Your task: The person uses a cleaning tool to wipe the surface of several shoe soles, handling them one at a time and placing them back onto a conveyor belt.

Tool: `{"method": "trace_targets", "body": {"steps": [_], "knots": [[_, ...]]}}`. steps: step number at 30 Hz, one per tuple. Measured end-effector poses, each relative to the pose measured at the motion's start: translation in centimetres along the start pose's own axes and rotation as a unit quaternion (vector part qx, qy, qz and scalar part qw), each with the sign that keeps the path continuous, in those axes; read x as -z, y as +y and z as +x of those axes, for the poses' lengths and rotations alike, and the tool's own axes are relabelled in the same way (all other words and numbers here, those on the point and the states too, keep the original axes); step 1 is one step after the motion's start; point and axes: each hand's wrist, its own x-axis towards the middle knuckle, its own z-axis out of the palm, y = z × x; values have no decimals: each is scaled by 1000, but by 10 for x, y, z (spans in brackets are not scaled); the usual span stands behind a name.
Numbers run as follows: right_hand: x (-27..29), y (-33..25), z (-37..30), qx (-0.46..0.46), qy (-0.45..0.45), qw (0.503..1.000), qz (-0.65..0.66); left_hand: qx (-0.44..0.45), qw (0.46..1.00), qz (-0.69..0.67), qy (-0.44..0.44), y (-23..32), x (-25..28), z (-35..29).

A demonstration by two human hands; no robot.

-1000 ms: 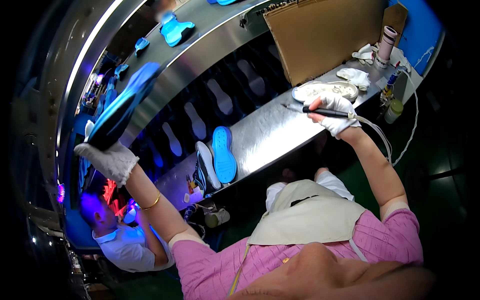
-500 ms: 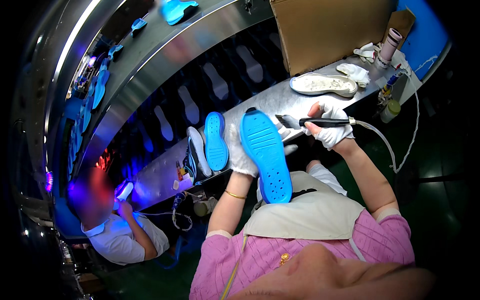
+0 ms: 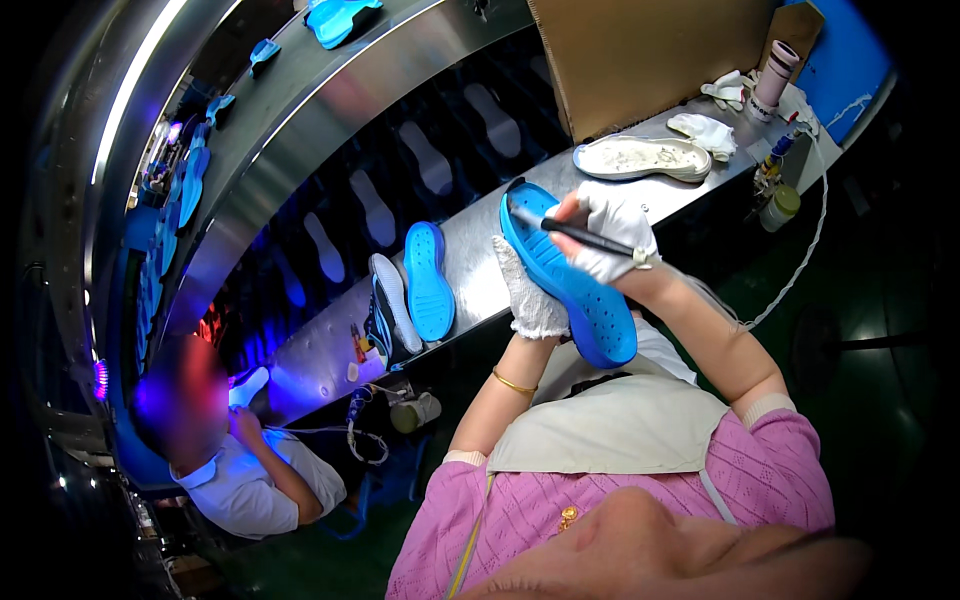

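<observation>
While the white-gloved left hand gripped the bright blue rubber shoe sole above the steel worktop, the gloved right hand, closed on a thin black corded pen tool, worked near its toe, the job apparently just begun.

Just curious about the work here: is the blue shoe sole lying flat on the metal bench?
No, the left hand holds the blue shoe sole up off the metal bench.
</observation>
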Motion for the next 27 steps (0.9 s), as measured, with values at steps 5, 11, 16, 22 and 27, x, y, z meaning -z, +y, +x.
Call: {"method": "trace_targets", "body": {"steps": [5, 11, 16, 22, 27], "knots": [[-1, -3, -6, -69, 34, 990, 116, 9, 998, -69, -8, 10, 10, -6], [-10, -1, -15, 0, -97, 995, 23, 6, 999, -23, 44, 26, 7, -10], [-13, -2, -24, 23, -51, 998, 0, 12, 1000, -7, 19, 36, 12, -10], [-2, -3, -47, -158, -130, 957, 205, 86, 996, -9, -1, 39, 18, -25], [13, 5, -59, -152, -73, 980, 102, 166, 976, 143, -12, 19, 25, -45]]}}
